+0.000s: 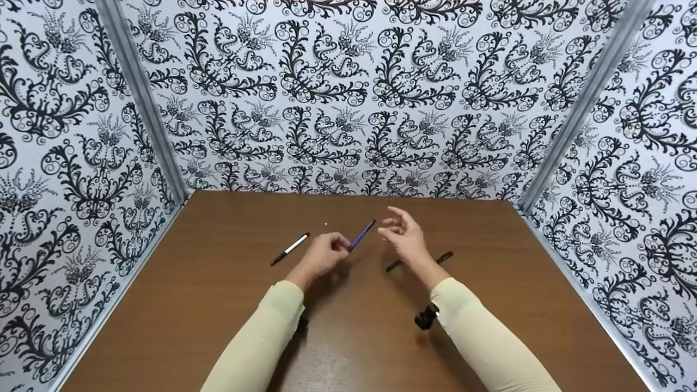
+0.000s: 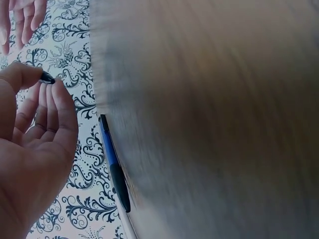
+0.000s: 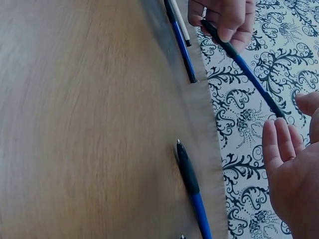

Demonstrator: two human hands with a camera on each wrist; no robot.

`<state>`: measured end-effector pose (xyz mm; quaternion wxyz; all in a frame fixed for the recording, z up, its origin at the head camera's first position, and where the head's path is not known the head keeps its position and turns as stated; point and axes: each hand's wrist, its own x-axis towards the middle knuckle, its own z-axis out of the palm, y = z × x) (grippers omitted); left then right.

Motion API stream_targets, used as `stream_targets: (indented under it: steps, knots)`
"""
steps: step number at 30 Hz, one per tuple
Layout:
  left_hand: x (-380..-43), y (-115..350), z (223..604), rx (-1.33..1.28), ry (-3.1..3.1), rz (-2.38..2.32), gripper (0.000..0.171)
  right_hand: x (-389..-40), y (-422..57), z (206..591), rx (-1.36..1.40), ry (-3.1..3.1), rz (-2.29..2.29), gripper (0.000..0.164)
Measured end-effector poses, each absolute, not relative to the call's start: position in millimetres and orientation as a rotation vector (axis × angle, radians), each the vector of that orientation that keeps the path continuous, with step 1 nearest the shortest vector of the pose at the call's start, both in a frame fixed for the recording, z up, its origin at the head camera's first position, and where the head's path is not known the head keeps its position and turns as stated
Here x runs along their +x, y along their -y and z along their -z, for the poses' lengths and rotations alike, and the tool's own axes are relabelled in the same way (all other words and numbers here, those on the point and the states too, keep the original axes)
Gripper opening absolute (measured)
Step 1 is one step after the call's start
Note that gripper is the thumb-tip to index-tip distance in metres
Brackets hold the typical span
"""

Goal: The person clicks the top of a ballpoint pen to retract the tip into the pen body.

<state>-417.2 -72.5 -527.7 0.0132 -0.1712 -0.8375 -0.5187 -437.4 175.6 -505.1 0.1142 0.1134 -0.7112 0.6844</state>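
My left hand [image 1: 325,253] pinches a blue pen [image 1: 362,235] by its dark grip end, between thumb and fingers. The pen slants up and to the right, clear of the table. Just beyond its far end is my right hand [image 1: 405,237], fingers spread and loosely bent, holding nothing. In the right wrist view the held pen [image 3: 251,77] ends close to the right hand's fingertips [image 3: 281,130]; whether they touch, I cannot tell. A dark pen [image 1: 445,256] lies on the table, partly hidden under my right forearm. It may be the blue pen with a black grip [image 3: 189,179] seen nearby.
A white pen with dark ends [image 1: 290,249] lies on the brown table [image 1: 218,305], left of my left hand. In the right wrist view a blue pen [image 3: 184,55] lies beside a white one [image 3: 180,22]. Patterned walls [image 1: 337,98] enclose the table's back and sides.
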Motion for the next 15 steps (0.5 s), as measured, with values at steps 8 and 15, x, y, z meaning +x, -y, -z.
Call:
stream_targets:
  steps: [8,15]
  knots:
    - [-412.4,77.8,529.6,-0.536,2.71,1.475,0.014,-435.6,-179.8,506.5,0.317,2.102,-2.006,0.062]
    - [-415.8,80.1,533.4,-0.558,2.756,1.395,0.014,-434.9,-182.7,506.9,0.354,2.124,-1.986,0.06]
